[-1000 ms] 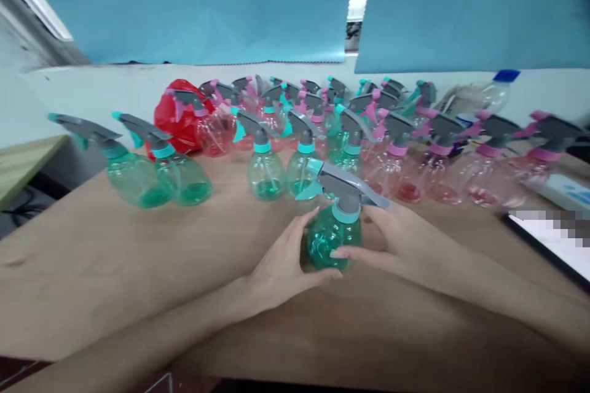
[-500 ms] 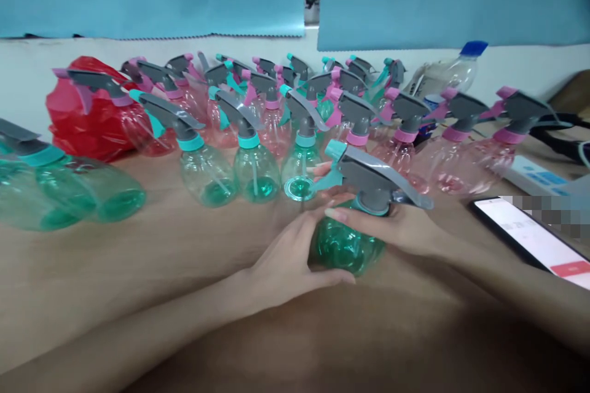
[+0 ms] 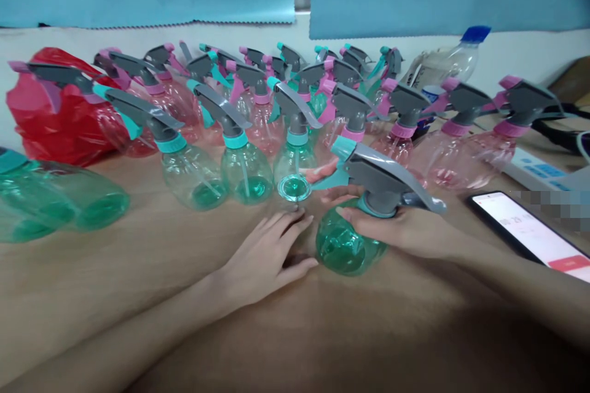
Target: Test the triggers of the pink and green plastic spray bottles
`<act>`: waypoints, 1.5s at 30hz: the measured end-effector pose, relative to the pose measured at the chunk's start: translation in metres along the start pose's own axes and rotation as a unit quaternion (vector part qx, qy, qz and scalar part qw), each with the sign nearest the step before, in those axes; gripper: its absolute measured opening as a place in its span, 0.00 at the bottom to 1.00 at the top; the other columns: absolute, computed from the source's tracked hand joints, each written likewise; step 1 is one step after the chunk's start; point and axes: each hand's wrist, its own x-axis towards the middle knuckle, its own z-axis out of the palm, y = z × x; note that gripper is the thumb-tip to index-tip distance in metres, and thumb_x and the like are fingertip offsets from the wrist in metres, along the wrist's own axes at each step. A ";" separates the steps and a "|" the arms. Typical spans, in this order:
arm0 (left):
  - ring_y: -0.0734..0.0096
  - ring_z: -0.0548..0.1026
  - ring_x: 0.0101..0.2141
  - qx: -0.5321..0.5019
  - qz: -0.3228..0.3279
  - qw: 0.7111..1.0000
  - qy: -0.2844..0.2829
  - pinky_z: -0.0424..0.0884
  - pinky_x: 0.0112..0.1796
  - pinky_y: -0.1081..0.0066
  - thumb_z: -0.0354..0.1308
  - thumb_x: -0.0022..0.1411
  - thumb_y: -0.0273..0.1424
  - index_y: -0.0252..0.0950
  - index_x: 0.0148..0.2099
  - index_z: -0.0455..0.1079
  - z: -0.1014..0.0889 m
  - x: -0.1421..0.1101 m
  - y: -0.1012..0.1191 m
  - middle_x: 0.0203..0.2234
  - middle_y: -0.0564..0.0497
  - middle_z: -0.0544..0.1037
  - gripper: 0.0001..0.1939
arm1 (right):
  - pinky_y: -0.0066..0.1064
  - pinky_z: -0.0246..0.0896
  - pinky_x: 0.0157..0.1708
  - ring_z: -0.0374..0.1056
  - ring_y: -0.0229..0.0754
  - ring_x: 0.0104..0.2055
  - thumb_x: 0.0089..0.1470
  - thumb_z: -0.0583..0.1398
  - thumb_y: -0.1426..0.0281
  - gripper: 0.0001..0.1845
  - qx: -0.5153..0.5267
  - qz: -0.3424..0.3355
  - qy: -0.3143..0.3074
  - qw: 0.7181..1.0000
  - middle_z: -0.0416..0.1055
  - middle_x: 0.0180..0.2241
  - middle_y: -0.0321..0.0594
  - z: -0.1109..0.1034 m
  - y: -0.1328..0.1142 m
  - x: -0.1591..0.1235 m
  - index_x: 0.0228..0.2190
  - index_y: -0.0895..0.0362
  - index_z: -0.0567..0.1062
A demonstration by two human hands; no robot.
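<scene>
A green spray bottle (image 3: 348, 245) with a grey and teal trigger head stands near the middle of the table. My right hand (image 3: 396, 227) is wrapped round its neck and upper body, some fingers reaching out past the trigger side. Just left of that bottle, my left hand (image 3: 271, 252) rests on the table, fingers spread and holding nothing. It does not touch the bottle. Beyond my fingertips stands another green spray bottle (image 3: 295, 156), a clear round rim showing at its base. Two more with teal collars, a left one (image 3: 193, 178) and a middle one (image 3: 246, 169), stand beside it.
Several pink and green spray bottles crowd the back, with a red plastic bag (image 3: 64, 129) behind left. Other green bottles (image 3: 87, 196) are at the left edge. A phone (image 3: 520, 227) lies right, near a white device (image 3: 534, 169) and a blue-capped bottle (image 3: 463, 64).
My left hand has let go of the green spray bottle and moved left onto the table. My right hand still holds the bottle. The view has shifted slightly.
</scene>
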 end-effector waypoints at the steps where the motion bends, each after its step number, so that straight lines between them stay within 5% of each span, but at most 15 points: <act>1: 0.52 0.63 0.57 0.000 0.001 1.000 0.000 0.61 0.54 0.53 0.55 0.63 0.45 0.39 0.64 0.56 0.000 0.000 0.000 0.58 0.42 0.65 0.30 | 0.32 0.70 0.44 0.74 0.41 0.41 0.48 0.57 0.76 0.15 -0.008 0.007 0.004 1.000 0.78 0.35 0.32 0.000 0.000 -0.001 0.36 0.48 0.76; 15: 0.53 0.60 0.59 0.021 0.004 1.000 -0.007 0.60 0.55 0.53 0.54 0.64 0.43 0.36 0.62 0.59 0.001 0.001 0.002 0.58 0.41 0.64 0.29 | 0.31 0.71 0.38 0.73 0.39 0.34 0.47 0.56 0.75 0.10 -0.030 0.007 0.030 0.999 0.75 0.30 0.32 0.004 0.002 -0.004 0.31 0.50 0.73; 22: 0.53 0.60 0.59 0.031 0.012 0.999 -0.009 0.60 0.55 0.54 0.53 0.64 0.43 0.34 0.61 0.59 0.001 0.002 0.002 0.58 0.40 0.64 0.28 | 0.32 0.72 0.36 0.73 0.40 0.34 0.45 0.55 0.77 0.21 0.006 0.007 0.047 0.999 0.75 0.35 0.34 0.006 0.002 -0.004 0.43 0.50 0.71; 28: 0.54 0.60 0.58 0.038 0.017 0.999 -0.012 0.60 0.55 0.54 0.54 0.65 0.43 0.34 0.61 0.59 0.001 0.001 0.000 0.58 0.40 0.64 0.27 | 0.29 0.70 0.40 0.73 0.38 0.39 0.40 0.53 0.83 0.21 0.043 -0.050 0.039 0.997 0.74 0.42 0.33 0.006 0.001 -0.001 0.36 0.51 0.71; 39: 0.53 0.60 0.58 0.043 0.009 0.999 -0.024 0.60 0.55 0.54 0.54 0.65 0.42 0.34 0.60 0.60 0.000 0.003 0.001 0.58 0.40 0.64 0.27 | 0.30 0.69 0.34 0.69 0.37 0.32 0.39 0.54 0.83 0.16 0.040 -0.060 0.060 0.996 0.71 0.33 0.32 0.005 0.000 0.000 0.30 0.52 0.68; 45: 0.53 0.60 0.58 0.049 0.012 0.998 -0.023 0.60 0.55 0.54 0.54 0.65 0.42 0.33 0.60 0.60 0.000 0.002 -0.001 0.58 0.40 0.64 0.27 | 0.27 0.69 0.36 0.70 0.35 0.34 0.40 0.53 0.85 0.23 0.058 -0.072 0.030 0.995 0.73 0.43 0.32 0.006 0.003 0.002 0.36 0.51 0.73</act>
